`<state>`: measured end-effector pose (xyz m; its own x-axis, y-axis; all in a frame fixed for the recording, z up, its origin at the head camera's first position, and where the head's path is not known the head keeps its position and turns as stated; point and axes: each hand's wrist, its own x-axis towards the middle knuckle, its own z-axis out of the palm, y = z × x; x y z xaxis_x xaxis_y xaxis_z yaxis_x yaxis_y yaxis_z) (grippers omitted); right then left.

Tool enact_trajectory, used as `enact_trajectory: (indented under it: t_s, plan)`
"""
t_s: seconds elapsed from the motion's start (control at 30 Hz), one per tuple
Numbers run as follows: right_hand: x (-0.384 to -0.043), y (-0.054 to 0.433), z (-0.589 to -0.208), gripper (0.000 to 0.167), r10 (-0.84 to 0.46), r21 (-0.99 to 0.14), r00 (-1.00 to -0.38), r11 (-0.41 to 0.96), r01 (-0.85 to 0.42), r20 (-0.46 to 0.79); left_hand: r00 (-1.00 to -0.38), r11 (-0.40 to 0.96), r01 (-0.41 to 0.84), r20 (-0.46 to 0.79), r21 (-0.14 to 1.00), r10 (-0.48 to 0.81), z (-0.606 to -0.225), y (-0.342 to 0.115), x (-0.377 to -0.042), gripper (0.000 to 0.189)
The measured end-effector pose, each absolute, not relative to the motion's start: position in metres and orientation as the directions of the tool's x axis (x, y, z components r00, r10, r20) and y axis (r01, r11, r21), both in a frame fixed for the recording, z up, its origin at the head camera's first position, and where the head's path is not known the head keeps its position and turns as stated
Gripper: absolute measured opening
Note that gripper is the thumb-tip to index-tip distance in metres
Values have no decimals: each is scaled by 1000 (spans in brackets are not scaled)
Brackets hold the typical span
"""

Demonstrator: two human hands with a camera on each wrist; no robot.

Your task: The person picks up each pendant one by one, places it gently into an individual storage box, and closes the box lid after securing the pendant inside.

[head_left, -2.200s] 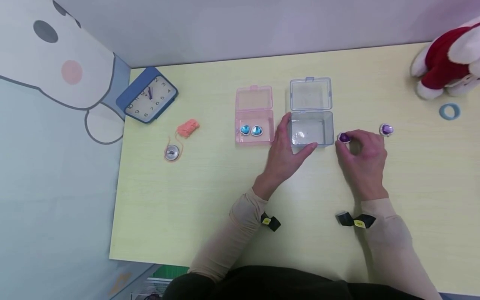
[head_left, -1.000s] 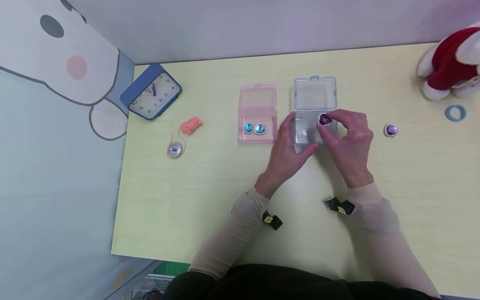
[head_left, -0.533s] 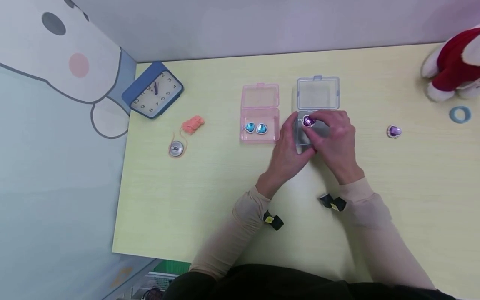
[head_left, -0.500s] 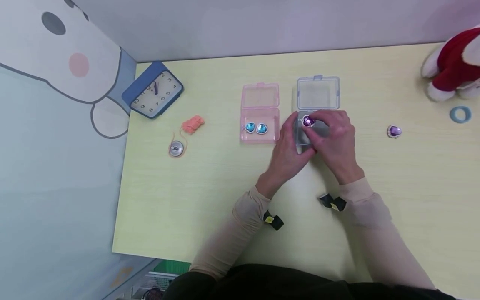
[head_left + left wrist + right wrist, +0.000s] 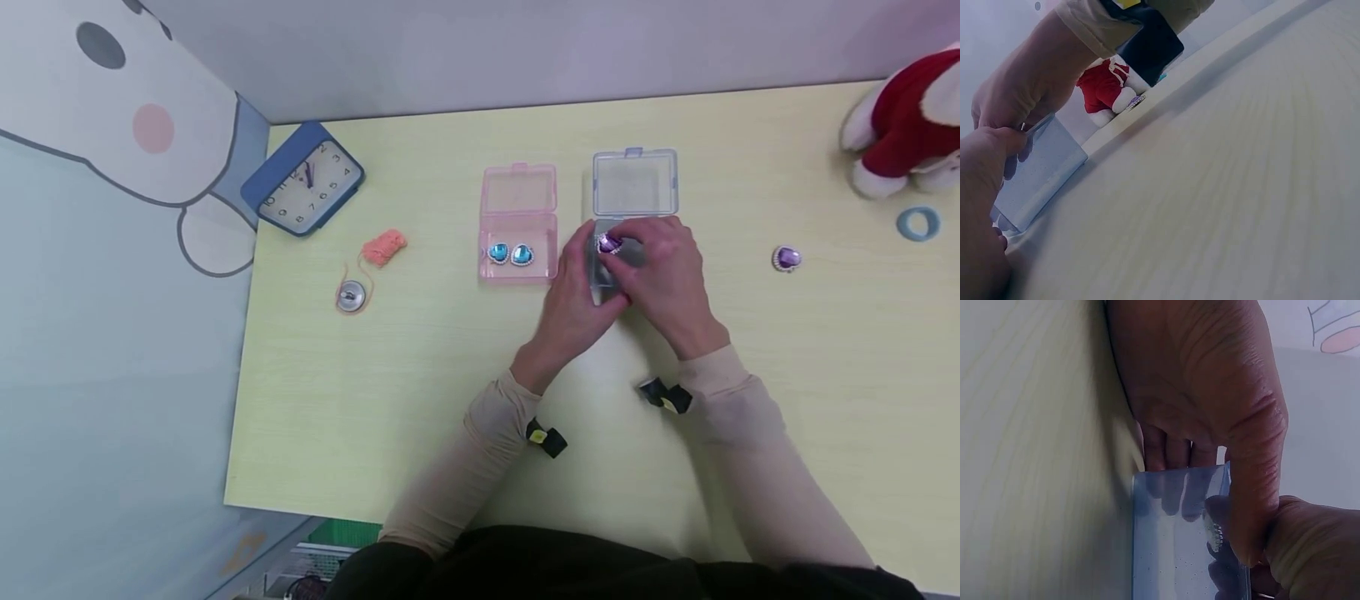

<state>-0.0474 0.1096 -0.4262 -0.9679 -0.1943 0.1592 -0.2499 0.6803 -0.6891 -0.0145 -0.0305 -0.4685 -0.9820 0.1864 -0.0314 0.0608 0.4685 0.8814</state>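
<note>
In the head view my right hand (image 5: 667, 271) pinches a purple gem (image 5: 608, 243) with a silvery beaded rim between thumb and fingertips. It holds the gem inside the small clear bluish box (image 5: 636, 185), whose lid is folded back. Through the box wall in the right wrist view, the gem's beaded edge (image 5: 1217, 536) shows beside the thumb. My left hand (image 5: 572, 312) grips the box, fingers along its left side and thumb at its front. A second purple gem (image 5: 787, 258) lies on the table to the right. Part of the box's inside is hidden by my right hand.
Left of my left hand stands an open pink box (image 5: 517, 273) with two blue gems (image 5: 511, 254). Farther left are a blue clock (image 5: 307, 185), an orange yarn bundle (image 5: 384, 247) and a metal disc (image 5: 351, 297). A blue ring (image 5: 918, 223) and a red-and-white plush (image 5: 903, 121) are at right.
My right hand picked the purple gem off the table, carried it left over the bluish box and lowered it inside. My left hand has stayed on the box.
</note>
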Motion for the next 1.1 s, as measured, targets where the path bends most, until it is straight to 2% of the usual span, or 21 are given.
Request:
enact_trajectory:
  t_s: [0.5, 1.1]
  plan:
    - [-55, 107, -419, 29, -245, -627, -967, 744, -233, 68, -981, 493, 50, -49, 868, 187, -467, -31, -17, 99]
    - [-54, 109, -420, 28, -246, -626, -969, 753, -202, 16, -981, 477, 40, -57, 878, 187, -467, -31, -15, 97]
